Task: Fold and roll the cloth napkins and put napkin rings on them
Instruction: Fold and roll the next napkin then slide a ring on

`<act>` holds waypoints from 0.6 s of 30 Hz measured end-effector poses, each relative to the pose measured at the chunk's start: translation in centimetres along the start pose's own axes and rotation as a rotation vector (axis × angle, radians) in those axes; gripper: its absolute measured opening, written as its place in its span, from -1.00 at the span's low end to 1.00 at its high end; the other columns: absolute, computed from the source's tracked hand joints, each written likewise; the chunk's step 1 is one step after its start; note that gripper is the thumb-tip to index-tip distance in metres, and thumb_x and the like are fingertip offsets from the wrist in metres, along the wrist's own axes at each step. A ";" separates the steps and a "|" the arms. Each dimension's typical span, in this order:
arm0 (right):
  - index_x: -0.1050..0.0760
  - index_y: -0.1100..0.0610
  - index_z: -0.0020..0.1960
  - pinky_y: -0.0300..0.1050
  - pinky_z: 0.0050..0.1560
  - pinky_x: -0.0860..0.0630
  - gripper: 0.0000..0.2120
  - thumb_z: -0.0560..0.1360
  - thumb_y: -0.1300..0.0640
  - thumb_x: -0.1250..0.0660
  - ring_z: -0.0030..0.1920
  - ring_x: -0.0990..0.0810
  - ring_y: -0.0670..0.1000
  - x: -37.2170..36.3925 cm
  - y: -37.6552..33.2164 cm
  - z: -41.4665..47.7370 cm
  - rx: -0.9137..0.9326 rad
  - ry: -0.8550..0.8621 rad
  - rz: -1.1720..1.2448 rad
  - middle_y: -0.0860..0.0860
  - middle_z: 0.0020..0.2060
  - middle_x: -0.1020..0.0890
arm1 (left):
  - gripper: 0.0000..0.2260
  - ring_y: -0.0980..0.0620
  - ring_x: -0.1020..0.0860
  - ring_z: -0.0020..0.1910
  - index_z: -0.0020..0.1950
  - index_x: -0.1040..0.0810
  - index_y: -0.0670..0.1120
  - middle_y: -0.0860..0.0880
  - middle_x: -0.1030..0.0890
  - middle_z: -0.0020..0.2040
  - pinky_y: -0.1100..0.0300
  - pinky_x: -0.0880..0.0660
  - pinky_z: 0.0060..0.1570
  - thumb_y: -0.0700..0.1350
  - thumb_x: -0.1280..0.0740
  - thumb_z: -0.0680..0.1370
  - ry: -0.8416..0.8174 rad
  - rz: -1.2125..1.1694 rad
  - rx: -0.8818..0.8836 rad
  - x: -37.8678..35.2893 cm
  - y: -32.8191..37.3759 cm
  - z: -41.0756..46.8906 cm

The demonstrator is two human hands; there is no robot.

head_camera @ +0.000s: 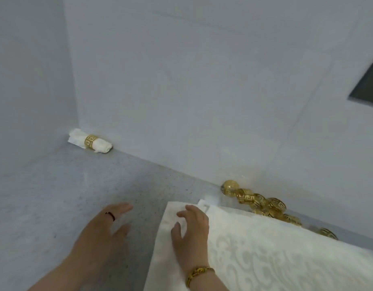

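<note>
Grey counter (61,196) meets pale walls (181,80); a rolled napkin (90,141) sits upper left. Lower down, the left hand (103,225) hovers with loose fingers; the right hand (192,229) rests, fingers spread, on the cloth (265,248).

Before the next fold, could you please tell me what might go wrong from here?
1. The napkin has its far edge right beside the loose pile of napkin rings; pulling it could drag or scatter them.
2. Only the right hand rests on the napkin, while the left hand is off it, so the fold may come out skewed.
</note>
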State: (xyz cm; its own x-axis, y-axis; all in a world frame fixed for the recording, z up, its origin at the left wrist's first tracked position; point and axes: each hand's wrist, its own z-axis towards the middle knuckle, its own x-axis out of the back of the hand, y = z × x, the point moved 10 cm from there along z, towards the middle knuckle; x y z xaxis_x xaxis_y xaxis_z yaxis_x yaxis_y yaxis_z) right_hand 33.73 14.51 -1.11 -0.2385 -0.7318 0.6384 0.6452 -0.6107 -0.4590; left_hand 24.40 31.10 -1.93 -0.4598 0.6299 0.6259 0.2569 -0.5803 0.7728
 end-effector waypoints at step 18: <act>-0.12 0.03 0.47 -0.28 0.41 0.08 -0.55 0.61 0.00 -0.05 0.48 -0.02 -0.09 15.9 7.1 -17.7 -0.037 -0.758 -0.204 -0.05 0.49 -0.09 | -0.62 0.18 -0.14 0.45 0.40 -0.27 0.11 0.13 -0.16 0.48 0.51 0.04 0.25 0.06 -0.15 0.58 -0.243 0.402 -0.526 -14.2 8.8 -15.0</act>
State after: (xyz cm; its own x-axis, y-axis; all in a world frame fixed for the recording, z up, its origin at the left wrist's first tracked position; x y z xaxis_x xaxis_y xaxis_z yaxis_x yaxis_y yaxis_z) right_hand 21.67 -6.80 -5.12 0.2190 -0.2059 0.9537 0.6144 -0.7302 -0.2988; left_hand 20.48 9.29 -5.61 -0.1964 0.3758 0.9056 -0.1065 -0.9263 0.3613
